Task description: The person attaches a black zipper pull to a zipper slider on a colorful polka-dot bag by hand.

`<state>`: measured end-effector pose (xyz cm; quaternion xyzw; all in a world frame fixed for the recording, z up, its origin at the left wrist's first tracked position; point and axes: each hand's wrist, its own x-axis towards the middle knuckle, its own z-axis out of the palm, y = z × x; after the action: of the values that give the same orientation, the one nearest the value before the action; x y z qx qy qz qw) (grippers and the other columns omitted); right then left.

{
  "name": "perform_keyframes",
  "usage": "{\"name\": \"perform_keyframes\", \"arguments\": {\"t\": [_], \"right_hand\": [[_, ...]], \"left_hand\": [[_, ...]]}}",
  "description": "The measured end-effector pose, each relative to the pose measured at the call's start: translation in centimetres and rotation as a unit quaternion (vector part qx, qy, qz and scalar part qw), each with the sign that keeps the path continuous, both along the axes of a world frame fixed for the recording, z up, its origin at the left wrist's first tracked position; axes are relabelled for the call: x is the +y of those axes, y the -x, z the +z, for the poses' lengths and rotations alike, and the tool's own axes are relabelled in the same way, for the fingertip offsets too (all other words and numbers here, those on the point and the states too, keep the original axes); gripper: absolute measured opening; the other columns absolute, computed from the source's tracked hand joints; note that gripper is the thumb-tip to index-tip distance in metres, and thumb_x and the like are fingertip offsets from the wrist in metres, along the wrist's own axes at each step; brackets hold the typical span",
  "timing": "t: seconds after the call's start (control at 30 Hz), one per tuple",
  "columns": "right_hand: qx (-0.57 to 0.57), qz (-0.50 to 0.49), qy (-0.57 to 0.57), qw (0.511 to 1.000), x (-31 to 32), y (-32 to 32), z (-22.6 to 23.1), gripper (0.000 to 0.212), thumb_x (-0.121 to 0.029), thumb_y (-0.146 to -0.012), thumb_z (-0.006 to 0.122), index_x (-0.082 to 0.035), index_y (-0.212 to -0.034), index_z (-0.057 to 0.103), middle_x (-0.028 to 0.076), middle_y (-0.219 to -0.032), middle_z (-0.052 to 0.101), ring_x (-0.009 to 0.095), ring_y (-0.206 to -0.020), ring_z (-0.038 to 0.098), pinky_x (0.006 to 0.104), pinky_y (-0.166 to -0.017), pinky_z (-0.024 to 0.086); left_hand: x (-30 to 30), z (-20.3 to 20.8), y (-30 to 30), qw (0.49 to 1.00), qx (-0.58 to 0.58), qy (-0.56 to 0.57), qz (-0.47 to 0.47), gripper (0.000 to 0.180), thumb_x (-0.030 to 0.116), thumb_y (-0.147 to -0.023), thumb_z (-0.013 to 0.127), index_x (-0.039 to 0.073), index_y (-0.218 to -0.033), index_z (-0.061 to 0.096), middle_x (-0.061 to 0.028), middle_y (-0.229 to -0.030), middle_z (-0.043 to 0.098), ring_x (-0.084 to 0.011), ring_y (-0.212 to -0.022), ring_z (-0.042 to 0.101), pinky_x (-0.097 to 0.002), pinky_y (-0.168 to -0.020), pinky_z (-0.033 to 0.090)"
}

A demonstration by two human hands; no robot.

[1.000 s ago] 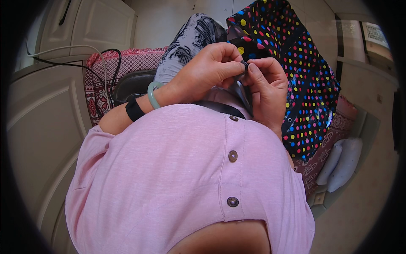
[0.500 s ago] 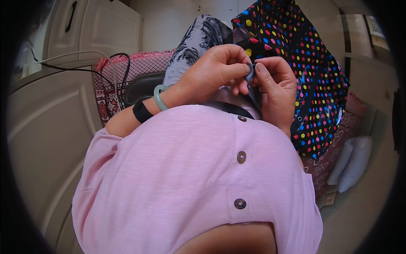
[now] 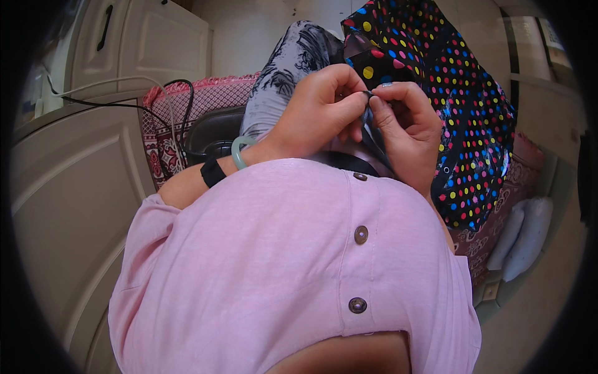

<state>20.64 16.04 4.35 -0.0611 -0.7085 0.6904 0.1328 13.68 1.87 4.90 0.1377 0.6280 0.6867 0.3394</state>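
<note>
My left hand (image 3: 321,112) and my right hand (image 3: 408,128) meet over my lap, thumbs and fingertips pinched together almost touching. Between them they hold the end of a narrow dark grey strip (image 3: 374,138), which hangs down toward my lap. Its exact kind is not clear, and the fingers cover the pinched part. A black sheet with multicoloured polka dots (image 3: 473,124), shiny and folded, lies across my right side just beyond the right hand. I cannot tell whether the strip joins it. A pale green bangle (image 3: 237,153) and a black band (image 3: 213,173) circle my left wrist and forearm.
Patterned grey trousers (image 3: 274,87) cover my left leg. A red patterned cloth (image 3: 205,93) with a fringe lies under a dark object (image 3: 215,131). White and black cables (image 3: 134,105) run at left beside cabinets (image 3: 75,181). A white bundle (image 3: 526,240) is at right.
My fingertips have closed nearer together on the strip, and its wider grey part has turned down from between them. The right hand has shifted slightly. The view has moved a little.
</note>
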Motion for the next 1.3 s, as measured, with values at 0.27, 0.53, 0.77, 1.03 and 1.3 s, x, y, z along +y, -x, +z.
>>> {"name": "perform_keyframes", "arguments": {"t": [0.27,0.53,0.77,1.03,1.3], "right_hand": [[-0.019,-0.019,0.113,0.993,-0.5,-0.3,-0.5,0.008,0.001,-0.089,0.062,0.001,-0.097,0.060,0.001,-0.083,0.061,0.004,-0.075,0.057,0.0159,-0.067,0.044],[-0.032,0.004,0.146,0.989,-0.6,-0.6,-0.5,0.012,0.001,-0.087,0.064,0.000,-0.098,0.060,0.000,-0.086,0.062,0.004,-0.078,0.057,0.0160,-0.069,0.045],[-0.029,-0.006,0.167,0.985,-0.7,-0.5,-0.8,0.010,-0.001,-0.087,0.064,0.000,-0.097,0.060,0.000,-0.083,0.062,0.004,-0.073,0.056,0.0166,-0.067,0.045],[-0.033,-0.023,0.200,0.979,-0.8,0.0,-1.2,0.009,-0.004,-0.088,0.065,-0.001,-0.095,0.062,0.000,-0.081,0.062,0.004,-0.069,0.055,0.0165,-0.063,0.044],[-0.040,-0.015,0.241,0.970,-1.0,0.2,-1.5,0.007,-0.003,-0.087,0.065,-0.001,-0.093,0.062,0.001,-0.080,0.062,0.005,-0.067,0.055,0.0171,-0.062,0.043]], "left_hand": [[-0.6,0.0,0.4,0.998,-0.044,-0.035,-0.008,0.011,0.012,-0.094,0.057,0.002,-0.098,0.055,-0.0004,-0.075,0.058,-0.0068,-0.058,0.057,-0.0190,-0.050,0.042],[-1.4,0.4,0.4,0.998,0.008,0.005,-0.058,0.009,0.008,-0.093,0.057,0.001,-0.099,0.055,-0.0018,-0.079,0.059,-0.0067,-0.063,0.058,-0.0186,-0.054,0.045],[-1.7,0.0,0.4,0.996,0.064,0.033,-0.058,0.010,0.008,-0.091,0.059,0.000,-0.095,0.055,-0.0005,-0.077,0.058,-0.0054,-0.062,0.055,-0.0185,-0.055,0.044],[-1.4,0.3,0.5,0.998,0.005,0.005,-0.058,0.010,0.009,-0.089,0.061,0.001,-0.092,0.055,0.0004,-0.076,0.057,-0.0044,-0.061,0.053,-0.0180,-0.054,0.042],[-1.5,-0.1,0.5,0.999,0.021,0.014,-0.041,0.009,0.009,-0.088,0.060,0.002,-0.090,0.055,0.0016,-0.076,0.056,-0.0026,-0.060,0.049,-0.0172,-0.052,0.039]]}}
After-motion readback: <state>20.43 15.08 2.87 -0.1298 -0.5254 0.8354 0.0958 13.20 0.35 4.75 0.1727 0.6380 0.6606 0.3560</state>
